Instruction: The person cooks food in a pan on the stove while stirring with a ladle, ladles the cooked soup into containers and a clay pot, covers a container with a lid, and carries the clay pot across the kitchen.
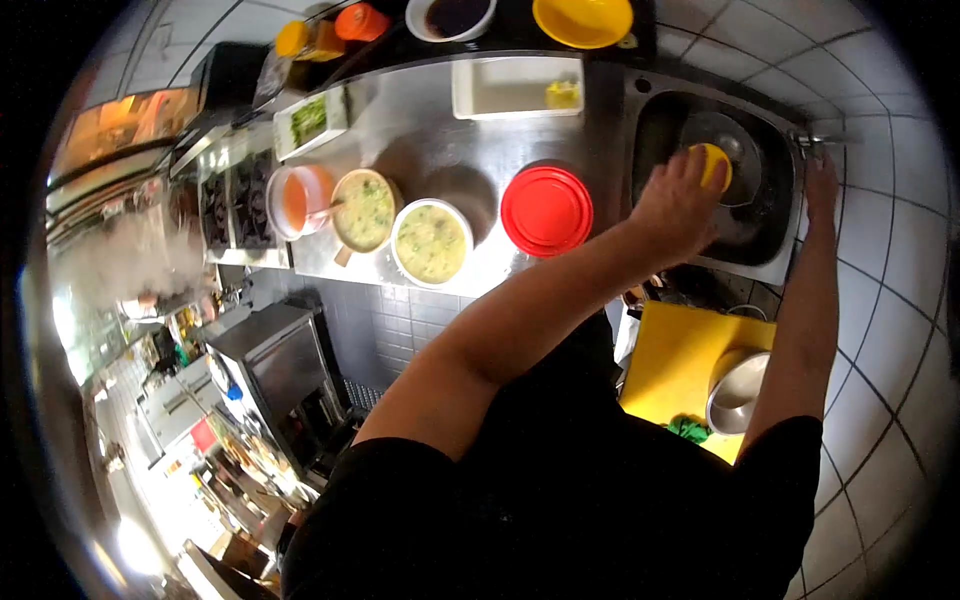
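My left hand (pixel 680 205) reaches over the dark sink (pixel 650 165) with its fingers closed on a yellow rounded object (pixel 716 168). Its exact kind is partly hidden by the fingers. Under it in the basin lies a clear round dish or lid (pixel 742 150). At the sink's right edge, my right hand (pixel 821 188) is on the metal faucet (pixel 818 140), small and somewhat blurred. Left of the sink, a round red lid or container (pixel 546 210) sits on the steel counter (pixel 420 120).
Two bowls of yellowish soup (pixel 431 243) (pixel 365 210) stand near the counter's front edge, beside a tub of orange liquid (pixel 300 200). Behind are a white tray (pixel 515 85), a yellow bowl (pixel 583 20) and a dark sauce bowl (pixel 452 18). A metal pot (pixel 738 395) rests on a yellow board (pixel 670 350).
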{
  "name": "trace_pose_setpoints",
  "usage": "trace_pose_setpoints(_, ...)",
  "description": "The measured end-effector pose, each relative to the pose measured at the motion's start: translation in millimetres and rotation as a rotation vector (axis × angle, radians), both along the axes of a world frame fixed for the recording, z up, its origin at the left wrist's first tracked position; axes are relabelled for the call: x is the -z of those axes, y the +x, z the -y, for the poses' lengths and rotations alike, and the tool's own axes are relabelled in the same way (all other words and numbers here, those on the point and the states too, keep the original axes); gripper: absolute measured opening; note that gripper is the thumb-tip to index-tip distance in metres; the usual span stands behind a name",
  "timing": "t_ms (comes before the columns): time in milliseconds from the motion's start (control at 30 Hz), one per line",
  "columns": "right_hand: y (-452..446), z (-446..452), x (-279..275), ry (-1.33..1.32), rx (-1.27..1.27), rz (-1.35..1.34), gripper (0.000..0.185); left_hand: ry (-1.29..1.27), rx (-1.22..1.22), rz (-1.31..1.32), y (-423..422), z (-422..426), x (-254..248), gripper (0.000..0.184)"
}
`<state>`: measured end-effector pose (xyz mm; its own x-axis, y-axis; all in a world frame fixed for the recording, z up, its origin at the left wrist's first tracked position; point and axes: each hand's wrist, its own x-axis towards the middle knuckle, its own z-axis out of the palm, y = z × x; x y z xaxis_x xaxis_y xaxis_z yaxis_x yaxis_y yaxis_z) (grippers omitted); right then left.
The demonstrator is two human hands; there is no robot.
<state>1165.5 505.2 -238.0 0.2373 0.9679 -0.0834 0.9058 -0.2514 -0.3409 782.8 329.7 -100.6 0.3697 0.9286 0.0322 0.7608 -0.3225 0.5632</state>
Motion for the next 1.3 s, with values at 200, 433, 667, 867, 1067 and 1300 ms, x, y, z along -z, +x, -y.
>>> trace_pose_setpoints(200, 14, -2, 19, 0.081, -0.032, -0.142, 0.059, -0.144, 0.005, 0.114, -88, 95, 2, 0.057)
trace_pose_setpoints(433, -16, 44, 25, 0.217, 0.194, 0.267, 0.041, -0.161, -0.501, -0.026, -240, 246, 23, 0.039)
trace_pose_setpoints(667, -312, 219, -43, -0.005, -0.448, -0.171, 0.038, -0.100, -0.915, 0.130, -306, 284, 29, 0.025)
trace_pose_setpoints(867, -398, 248, -37, -0.153, -0.325, -0.152, 0.050, -0.017, -0.617, 0.221, -308, 256, 2, 0.030)
trace_pose_setpoints(1067, -379, 253, -83, -0.385, -0.115, -0.697, 0.067, 0.347, 0.057, 0.203, -298, 226, 6, 0.041)
trace_pose_setpoints(1300, -459, 302, -201, -0.406, -0.057, -0.984, 0.064, 0.095, 0.033, 0.257, -282, 228, -25, 0.037)
